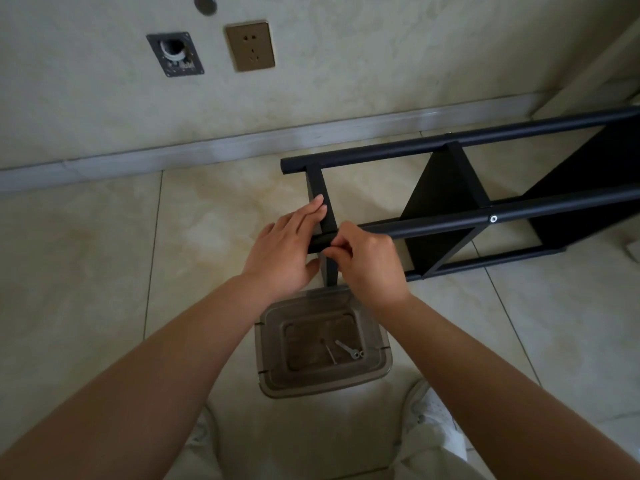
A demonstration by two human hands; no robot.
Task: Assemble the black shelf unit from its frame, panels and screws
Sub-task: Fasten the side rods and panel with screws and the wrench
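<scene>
The black shelf unit [450, 188] lies on its side on the tiled floor, its tubes running to the right. A black end panel [320, 185] stands at its left end, between the far tube [381, 154] and the near tube [433, 225]. My left hand [287, 247] lies flat with straight fingers against that panel's left face. My right hand [367, 261] pinches something small at the near tube's left end; the item itself is hidden by my fingers. A silver screw head [493, 218] shows further along the near tube.
A translucent plastic bin [270, 382] stands on the floor just below my hands, holding a small wrench [348, 349] and a hex key [329, 353]. A wall with a socket [250, 46] and skirting runs behind. My white shoes are at the bottom edge.
</scene>
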